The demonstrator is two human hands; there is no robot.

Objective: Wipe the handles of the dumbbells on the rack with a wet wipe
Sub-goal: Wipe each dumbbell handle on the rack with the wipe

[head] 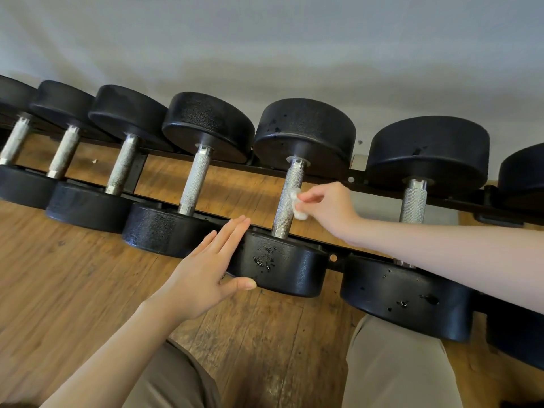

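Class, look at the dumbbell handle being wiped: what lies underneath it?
Under the handle you see the wooden floor between the black rack rails. The wet wipe and right hand cover the floor just beside it.

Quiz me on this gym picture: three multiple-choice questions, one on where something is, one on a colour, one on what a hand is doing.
1. Where is the wet wipe?
A. on the floor
B. against a dumbbell handle
C. on the wall

2. What colour are the dumbbell heads?
A. black
B. red
C. yellow

3. How is the left hand?
A. clenched in a fist
B. gripping a handle
C. flat, fingers straight, by a dumbbell head

Answers:
1 B, the right hand pinches the wipe against the knurled handle.
2 A, every head is black.
3 C, its fingers lie straight.
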